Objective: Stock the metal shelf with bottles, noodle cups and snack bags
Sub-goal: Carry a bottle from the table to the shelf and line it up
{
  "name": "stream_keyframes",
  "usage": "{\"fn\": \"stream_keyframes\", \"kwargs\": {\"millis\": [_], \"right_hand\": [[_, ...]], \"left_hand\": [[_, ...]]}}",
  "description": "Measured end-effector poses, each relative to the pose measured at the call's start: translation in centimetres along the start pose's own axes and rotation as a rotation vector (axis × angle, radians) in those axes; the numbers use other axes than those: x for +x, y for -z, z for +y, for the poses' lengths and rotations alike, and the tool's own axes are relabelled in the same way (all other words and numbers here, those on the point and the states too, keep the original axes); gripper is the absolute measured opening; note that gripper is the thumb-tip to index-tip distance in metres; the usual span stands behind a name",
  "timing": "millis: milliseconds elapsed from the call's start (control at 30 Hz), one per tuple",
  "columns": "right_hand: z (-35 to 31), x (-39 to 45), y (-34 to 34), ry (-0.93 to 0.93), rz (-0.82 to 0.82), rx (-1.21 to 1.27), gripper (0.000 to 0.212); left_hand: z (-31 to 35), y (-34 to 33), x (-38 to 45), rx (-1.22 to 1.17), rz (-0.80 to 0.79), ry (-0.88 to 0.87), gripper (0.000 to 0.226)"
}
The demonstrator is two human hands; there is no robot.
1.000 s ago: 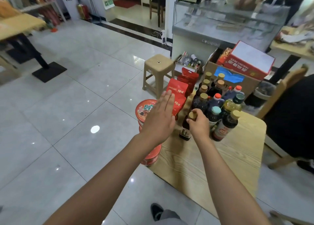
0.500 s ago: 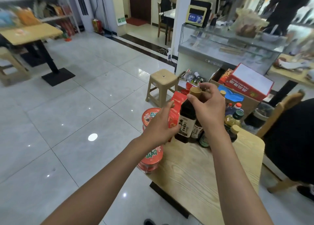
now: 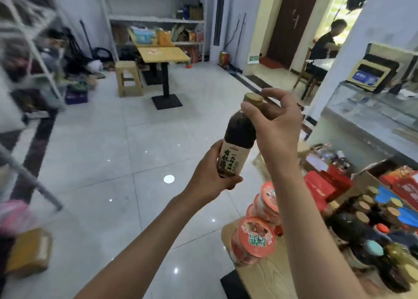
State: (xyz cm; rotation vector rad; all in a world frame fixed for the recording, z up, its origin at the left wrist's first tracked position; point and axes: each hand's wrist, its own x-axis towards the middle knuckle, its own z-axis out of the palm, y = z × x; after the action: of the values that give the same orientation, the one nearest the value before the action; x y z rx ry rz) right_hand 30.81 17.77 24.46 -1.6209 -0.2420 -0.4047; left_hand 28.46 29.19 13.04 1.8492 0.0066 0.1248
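You stand on a pale tiled floor (image 3: 108, 140), with a blurred metal shelf (image 3: 34, 50) at the far left and the wooden table (image 3: 278, 276) of stock near right. Noodle cups (image 3: 253, 240) sit at the table's left edge, other bottles (image 3: 371, 242) further right. The dark bottle (image 3: 237, 140) is in mid-air, nearly upright, its top tipped slightly right. Your left hand (image 3: 212, 174) wraps its base; your right hand (image 3: 276, 122) pinches the neck below the cap (image 3: 253, 98). The shelf lies left of both hands, so your left arm is likely the nearer.
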Motion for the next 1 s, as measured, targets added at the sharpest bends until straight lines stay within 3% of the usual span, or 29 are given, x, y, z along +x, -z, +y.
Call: {"fn": "stream_keyframes", "kwargs": {"millis": [200,467,533,833,1000], "right_hand": [[-1.2,-2.0,-12.9,0.042,-0.347,0.098,0.036],[-6.6,-11.0,-30.0,0.149,-0.822,0.227,0.032],[-8.5,-14.2,-34.2,0.166,-0.888,0.3,0.022],[-14.8,-30.0,-51.0,0.107,-1.162,0.465,0.046],[-17.7,-37.1,-56.8,0.172,-1.337,0.496,0.034]], "left_hand": [[-2.8,11.0,-4.0,0.012,0.433,0.064,0.078],[-5.6,25.6,-15.8,-0.009,0.897,0.162,0.077],[-6.0,29.6,-19.4,0.012,1.005,0.164,0.076],[-5.4,44.2,-34.9,0.186,1.443,0.147,0.075],[-3.7,48.6,-40.4,0.249,1.599,0.098,0.08]]}}
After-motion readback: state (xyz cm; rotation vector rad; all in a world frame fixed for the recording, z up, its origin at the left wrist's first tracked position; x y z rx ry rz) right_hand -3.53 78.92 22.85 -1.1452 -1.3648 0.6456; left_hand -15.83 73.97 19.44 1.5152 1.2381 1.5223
